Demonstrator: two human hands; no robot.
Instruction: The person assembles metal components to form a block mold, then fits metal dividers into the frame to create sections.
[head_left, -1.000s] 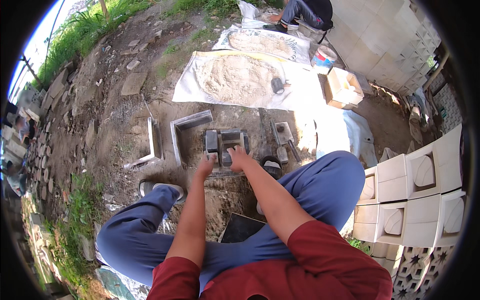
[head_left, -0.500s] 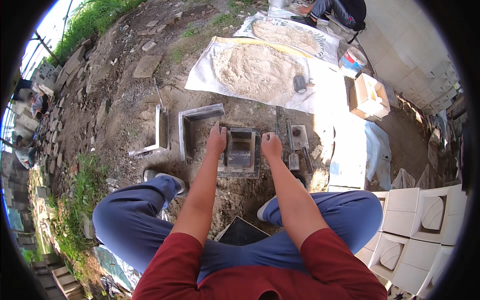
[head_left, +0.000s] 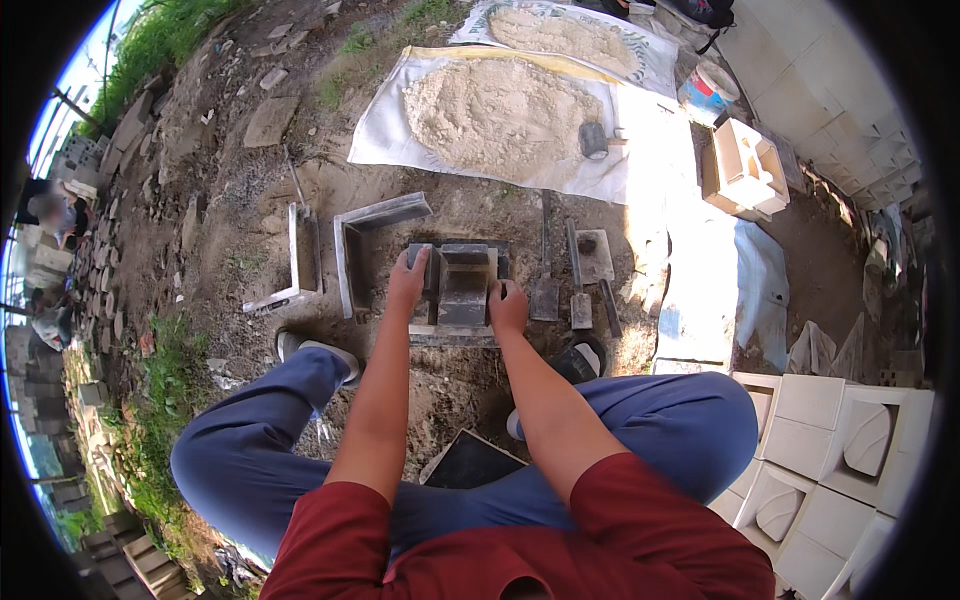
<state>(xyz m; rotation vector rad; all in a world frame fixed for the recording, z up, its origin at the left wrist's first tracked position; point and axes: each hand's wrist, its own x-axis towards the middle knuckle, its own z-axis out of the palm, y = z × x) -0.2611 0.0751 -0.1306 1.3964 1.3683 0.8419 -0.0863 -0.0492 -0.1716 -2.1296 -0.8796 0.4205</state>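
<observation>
A dark block-shaped mould core [head_left: 465, 285] with a recessed top stands on a flat base [head_left: 455, 337] on the ground between my feet. My left hand [head_left: 406, 283] grips a dark upright side piece [head_left: 430, 285] at the core's left, thumb over its top. My right hand [head_left: 508, 307] is closed at the core's right side; what its fingers hold is hidden. To the left lie two L-shaped metal mould frames, a nearer one [head_left: 352, 235] and a farther one [head_left: 307, 255]. Right of my right hand lies a long-handled flat trowel [head_left: 545, 297].
Beyond the mould, pale powder [head_left: 500, 115] lies heaped on a white sheet with a mallet [head_left: 594, 141]. Small tools and a plate [head_left: 595, 258] lie right. A bucket [head_left: 709, 92] and pale box-shaped block [head_left: 748, 165] stand farther right; pale hollow blocks [head_left: 800, 455] are stacked at lower right.
Both hands have come in closer to the core; my left now grips the side piece. My right hand has moved off the trowel's side, exposing its blade. The view has shifted slightly.
</observation>
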